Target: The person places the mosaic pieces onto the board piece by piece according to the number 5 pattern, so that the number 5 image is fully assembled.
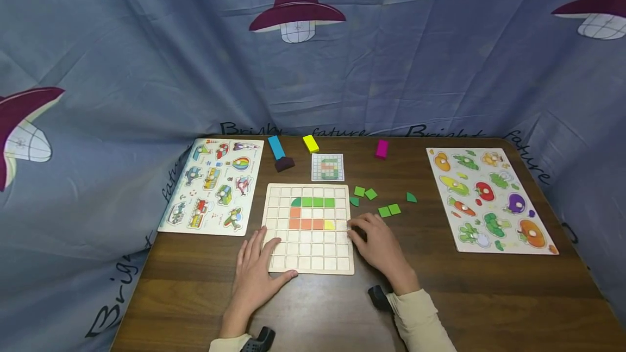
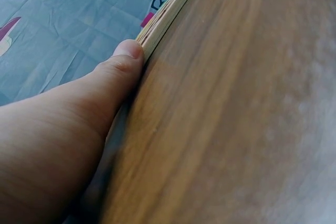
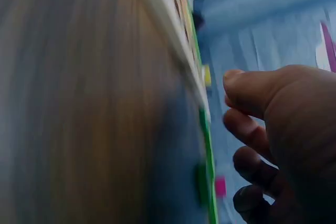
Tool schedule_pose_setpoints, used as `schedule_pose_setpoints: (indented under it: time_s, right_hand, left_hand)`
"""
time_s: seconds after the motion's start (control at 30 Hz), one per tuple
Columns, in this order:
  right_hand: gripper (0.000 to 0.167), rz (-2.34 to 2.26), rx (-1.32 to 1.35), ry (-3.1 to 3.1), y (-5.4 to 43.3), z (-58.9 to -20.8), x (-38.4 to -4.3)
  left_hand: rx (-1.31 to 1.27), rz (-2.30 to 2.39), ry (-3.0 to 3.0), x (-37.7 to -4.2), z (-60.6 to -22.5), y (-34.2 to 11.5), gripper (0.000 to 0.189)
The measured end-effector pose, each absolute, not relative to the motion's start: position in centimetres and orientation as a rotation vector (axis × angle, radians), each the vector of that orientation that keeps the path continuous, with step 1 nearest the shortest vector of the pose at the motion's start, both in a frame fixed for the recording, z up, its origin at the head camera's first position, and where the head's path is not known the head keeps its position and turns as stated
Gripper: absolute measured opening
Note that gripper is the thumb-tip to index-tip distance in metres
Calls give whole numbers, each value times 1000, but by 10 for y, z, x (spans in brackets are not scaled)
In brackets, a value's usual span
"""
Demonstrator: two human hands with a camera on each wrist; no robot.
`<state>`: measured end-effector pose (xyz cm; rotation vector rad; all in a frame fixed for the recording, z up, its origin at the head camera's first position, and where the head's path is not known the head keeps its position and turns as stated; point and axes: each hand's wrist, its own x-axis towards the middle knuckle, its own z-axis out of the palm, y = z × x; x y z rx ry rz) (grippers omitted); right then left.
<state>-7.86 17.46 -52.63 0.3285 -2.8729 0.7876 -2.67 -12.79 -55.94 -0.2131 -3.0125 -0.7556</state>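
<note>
A pale wooden grid board (image 1: 310, 262) lies in the middle of the table. On it are a green row of tiles (image 1: 318, 202) with a rounded dark green piece (image 1: 296, 202) at its left end, several orange-red tiles (image 1: 306, 224) and a yellow tile (image 1: 329, 225). My left hand (image 1: 254, 273) rests at the board's lower left corner, fingers spread; its thumb (image 2: 128, 51) touches the near edge. Beside the right edge is my right hand (image 1: 381, 246), fingers loosely bent. In the right wrist view, nothing shows between its thumb (image 3: 252, 90) and fingers.
Loose green squares (image 1: 389, 211) and rounded green pieces (image 1: 411, 198) lie right of the board. A pattern card (image 1: 328, 167) sits behind it, near blue (image 1: 276, 148), yellow (image 1: 310, 144), dark (image 1: 285, 164) and magenta (image 1: 381, 149) blocks. Picture boards (image 1: 210, 186) (image 1: 489, 200) flank the table.
</note>
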Motion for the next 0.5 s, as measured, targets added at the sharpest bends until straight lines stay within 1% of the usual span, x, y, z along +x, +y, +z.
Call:
schedule_pose_setpoints:
  time_s: [0.13,0.3,0.4,0.5]
  right_hand:
    - [31,764,170,-2852,206,-533,-71]
    - [45,778,69,-2846,229,-542,-64]
    - [46,768,60,-2860,232,-545,-63]
    - [44,743,79,-2845,233,-548,-63]
  left_hand:
    - [-209,-755,-3017,-27,-559,-128,90]
    - [-208,-764,-3025,-28,-557,-127,89]
    - [-202,-771,-3027,-28,-557,-127,90]
    - [-206,-766,-3022,-27,-557,-127,89]
